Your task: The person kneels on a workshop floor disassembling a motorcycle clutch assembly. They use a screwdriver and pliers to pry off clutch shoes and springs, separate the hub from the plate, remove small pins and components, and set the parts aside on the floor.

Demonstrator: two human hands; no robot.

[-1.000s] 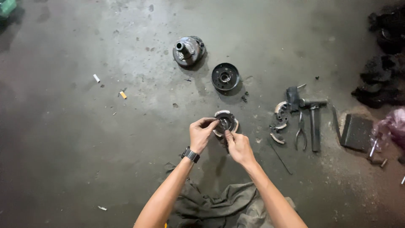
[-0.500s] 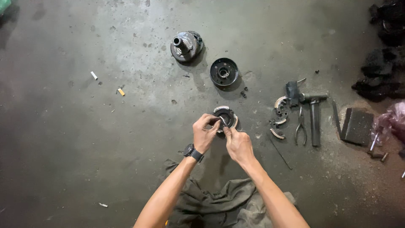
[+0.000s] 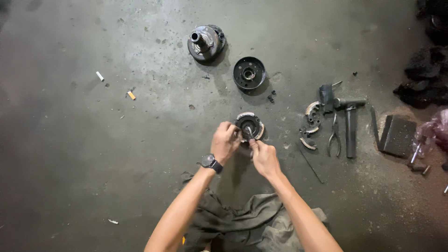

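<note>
- Far out to the left of both hands, a white stub [image 3: 100, 76] and an orange-tipped stub [image 3: 131, 95] lie on the concrete floor [image 3: 70, 154].
- The left hand [image 3: 225, 141], a watch [image 3: 211, 162] on its wrist, has its fingers curled shut on the left edge of the round metal part [image 3: 249, 126].
- That part rests on the floor just ahead of both hands — touching each.
- The right hand [image 3: 264, 157] pinches a thin tool [image 3: 250, 134], tip set into the part's middle.
- Beyond the hands lie a hub [image 3: 205, 42] and a black disc [image 3: 248, 73].
- Right of the hands, well apart: pliers [image 3: 334, 135] and a hammer [image 3: 350, 126].
</note>
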